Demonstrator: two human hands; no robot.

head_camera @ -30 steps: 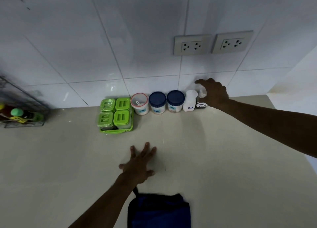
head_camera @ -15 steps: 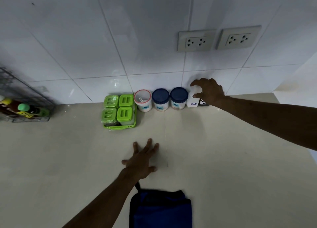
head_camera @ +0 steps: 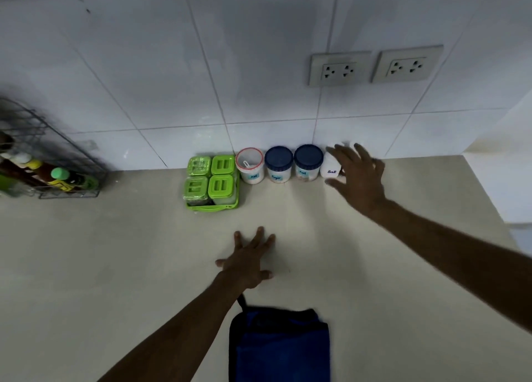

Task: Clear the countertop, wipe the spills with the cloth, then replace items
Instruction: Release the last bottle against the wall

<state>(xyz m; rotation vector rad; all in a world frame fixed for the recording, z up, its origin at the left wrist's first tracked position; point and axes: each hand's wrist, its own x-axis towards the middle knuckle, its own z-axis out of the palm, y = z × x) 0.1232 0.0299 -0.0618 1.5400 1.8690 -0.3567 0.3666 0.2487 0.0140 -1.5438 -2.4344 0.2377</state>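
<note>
A row of containers stands against the wall tiles: a green four-box spice set (head_camera: 212,181), an open red-rimmed jar (head_camera: 250,165), two blue-lidded jars (head_camera: 278,164) (head_camera: 308,163) and a white salt bottle (head_camera: 331,165). My right hand (head_camera: 358,177) hovers open, fingers spread, just right of and in front of the salt bottle, hiding a small dark-labelled jar behind it. My left hand (head_camera: 249,259) lies flat, fingers spread, on the beige countertop (head_camera: 115,252). A folded blue cloth (head_camera: 280,344) lies near the front edge.
A wire rack (head_camera: 54,165) with sauce bottles stands at the far left against the wall. Two wall sockets (head_camera: 374,68) sit above the jars. The counter ends at a corner on the right.
My right hand has let go of the small dark-labelled jar beside the salt bottle and drawn back, fingers spread. My left hand stays flat on the counter.
</note>
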